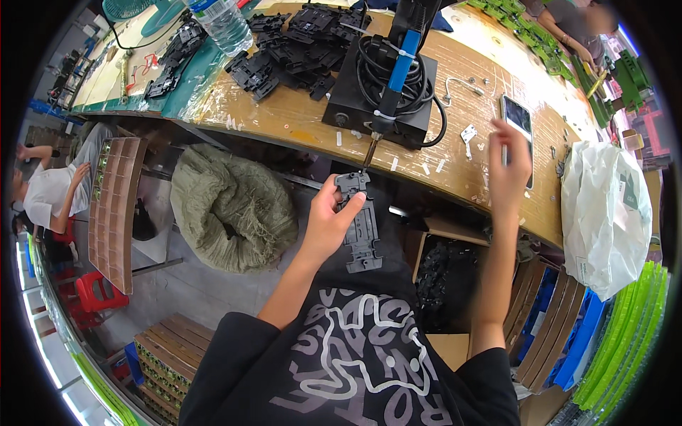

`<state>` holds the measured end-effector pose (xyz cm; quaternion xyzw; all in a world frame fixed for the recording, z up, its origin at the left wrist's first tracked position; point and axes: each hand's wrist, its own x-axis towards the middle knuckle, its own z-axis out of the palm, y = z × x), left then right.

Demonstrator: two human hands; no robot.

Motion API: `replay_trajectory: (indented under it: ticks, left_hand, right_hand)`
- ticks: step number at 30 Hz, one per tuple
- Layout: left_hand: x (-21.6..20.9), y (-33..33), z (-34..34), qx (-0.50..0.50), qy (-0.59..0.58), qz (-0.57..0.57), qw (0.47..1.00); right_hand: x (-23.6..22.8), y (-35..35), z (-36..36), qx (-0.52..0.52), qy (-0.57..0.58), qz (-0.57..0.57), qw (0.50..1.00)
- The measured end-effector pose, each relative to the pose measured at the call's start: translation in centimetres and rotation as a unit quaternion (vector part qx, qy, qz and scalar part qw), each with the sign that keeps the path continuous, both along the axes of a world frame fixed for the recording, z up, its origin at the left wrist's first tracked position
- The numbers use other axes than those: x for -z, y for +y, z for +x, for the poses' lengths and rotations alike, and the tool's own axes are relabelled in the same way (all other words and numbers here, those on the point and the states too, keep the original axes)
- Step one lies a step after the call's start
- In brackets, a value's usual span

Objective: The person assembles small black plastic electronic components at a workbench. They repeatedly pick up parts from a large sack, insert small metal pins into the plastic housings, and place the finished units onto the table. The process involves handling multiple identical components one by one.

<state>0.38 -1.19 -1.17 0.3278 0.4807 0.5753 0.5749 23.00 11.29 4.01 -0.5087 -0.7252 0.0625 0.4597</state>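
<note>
My left hand [334, 218] grips a black plastic chassis-like part [363, 238], long and flat with notched edges, over my lap at the table's front edge. The thumb lies across its upper end. Just above that end is the metal tip [370, 150] of a blue-handled tool [404, 60], pointing down; whether they touch I cannot tell. My right hand [510, 160] is raised over the right part of the table, next to a phone [518, 117]. Motion blurs its fingers, so their hold is unclear. Near it lies a small white piece [468, 133].
The tool stands at a black box [341, 106] wrapped in black cable. Behind are a heap of similar black parts [298, 53] and a water bottle [222, 27]. A white plastic bag [605, 213] hangs at the right edge. Below are an open carton [451, 273] and a greenish sack [231, 206].
</note>
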Motion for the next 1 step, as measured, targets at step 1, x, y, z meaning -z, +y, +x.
replay_trajectory:
  ticks: [1]
  left_hand:
    - [-0.02, -0.02, -0.06, 0.01, -0.002, -0.004, 1.0]
  right_hand:
    - [0.07, -0.04, 0.13, 0.003, 0.0, -0.001, 1.0]
